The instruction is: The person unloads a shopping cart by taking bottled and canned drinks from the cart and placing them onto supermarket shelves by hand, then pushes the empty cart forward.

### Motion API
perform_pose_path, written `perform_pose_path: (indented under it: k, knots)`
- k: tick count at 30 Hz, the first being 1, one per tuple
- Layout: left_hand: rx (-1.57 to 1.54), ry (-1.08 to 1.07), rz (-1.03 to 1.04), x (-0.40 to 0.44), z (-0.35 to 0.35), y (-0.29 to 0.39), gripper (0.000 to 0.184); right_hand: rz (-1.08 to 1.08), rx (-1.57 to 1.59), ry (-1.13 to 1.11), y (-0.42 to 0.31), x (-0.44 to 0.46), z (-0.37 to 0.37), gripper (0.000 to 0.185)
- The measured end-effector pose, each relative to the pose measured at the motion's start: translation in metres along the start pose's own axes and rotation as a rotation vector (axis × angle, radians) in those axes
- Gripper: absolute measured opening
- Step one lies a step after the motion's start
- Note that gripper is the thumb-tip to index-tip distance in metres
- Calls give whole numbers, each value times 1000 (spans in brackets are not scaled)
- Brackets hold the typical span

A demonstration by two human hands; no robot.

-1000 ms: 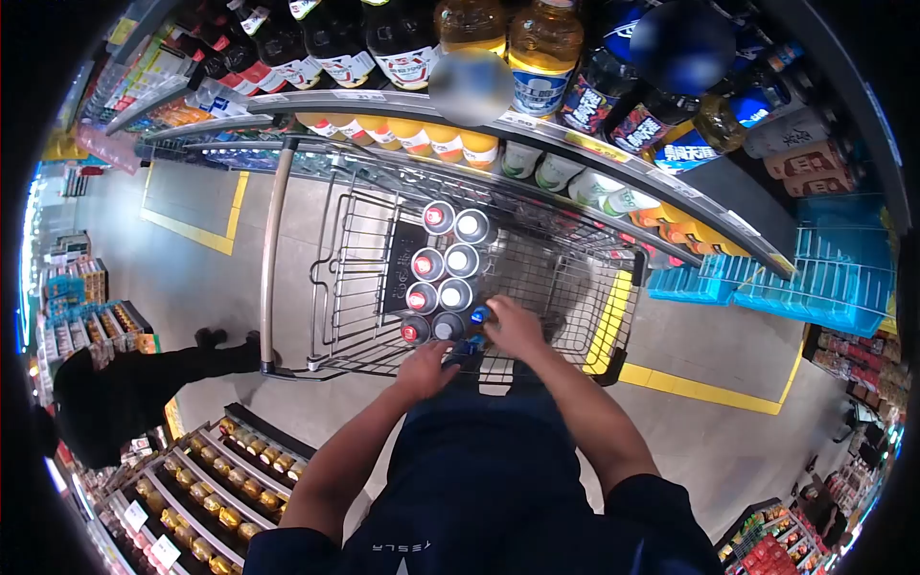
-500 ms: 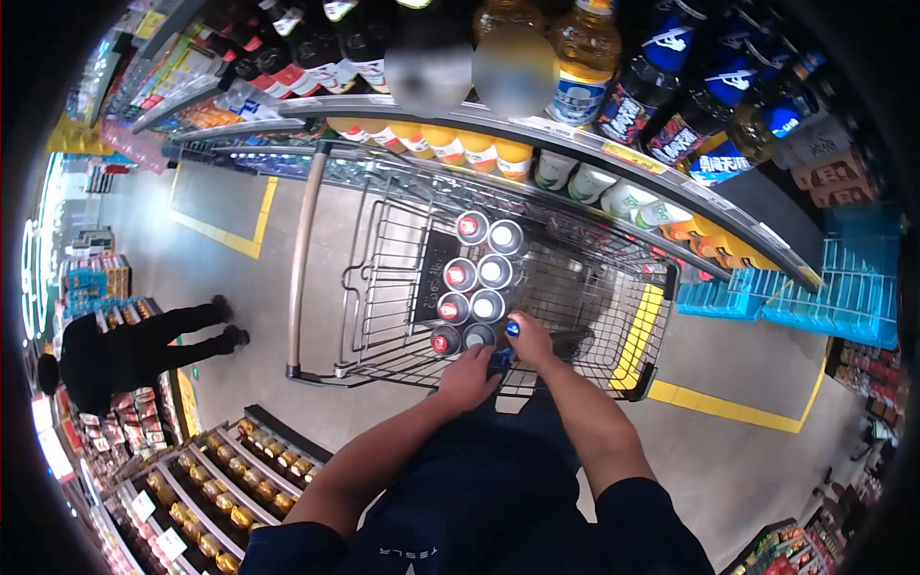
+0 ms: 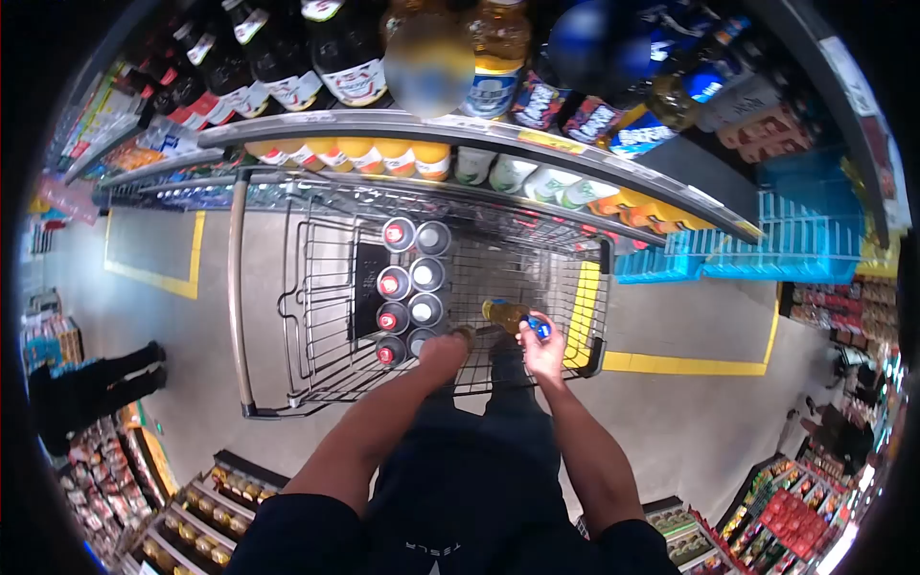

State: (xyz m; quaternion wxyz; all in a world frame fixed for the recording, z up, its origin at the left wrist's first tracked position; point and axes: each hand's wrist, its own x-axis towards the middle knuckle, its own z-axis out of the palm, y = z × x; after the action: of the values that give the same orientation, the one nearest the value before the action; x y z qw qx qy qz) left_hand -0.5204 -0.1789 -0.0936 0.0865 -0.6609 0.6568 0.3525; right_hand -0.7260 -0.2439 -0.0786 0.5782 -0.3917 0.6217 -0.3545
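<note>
My right hand (image 3: pixel 543 355) is closed around the blue-capped top of a bottle; an amber bottle body (image 3: pixel 510 314) extends to its left, low inside the wire shopping cart (image 3: pixel 241 316). My left hand (image 3: pixel 444 358) is curled beside the lower end of the standing containers. A small gold-brown thing (image 3: pixel 464 334) shows at its fingertips; its kind is unclear. Several round containers (image 3: pixel 423 309) stand upright in two columns in the cart, one column with red tops, the other with whitish tops. The left hand partly covers the lowest whitish one.
A shelf edge (image 3: pixel 431 125) runs along the cart's far side, with large dark bottles (image 3: pixel 350 67) above and orange drinks (image 3: pixel 393 158) below. Blue bins (image 3: pixel 767 251) stand at the right. A person in dark clothes (image 3: pixel 91 393) is at the left. Display racks (image 3: pixel 192 513) stand behind me.
My hands have moved apart, the right one going right with the blue-capped bottle. The amber bottle body has come into view. The camera view has shifted, so cart and shelf appear further left.
</note>
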Motion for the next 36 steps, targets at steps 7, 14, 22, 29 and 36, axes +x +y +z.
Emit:
perform_pose_path:
  k: [7,14,22,29,36]
  knots:
    - [-58,47,-215,34,-4,-13,36,-291,-271,56,-57,2,-72,28]
    - [174,616,54,47,29,-17,35,-83,-59,6,-115,15,-116,27]
    - [36,562,-280,52,46,-12,48,-143,-55,-82,-234,32,-188,14]
    - [-126,138,-547,47,-18,21,60,-355,98,-18,-343,19,-228,15]
    - [71,386,-309,12,-67,58,70,-732,173,142,-416,3,-244,25]
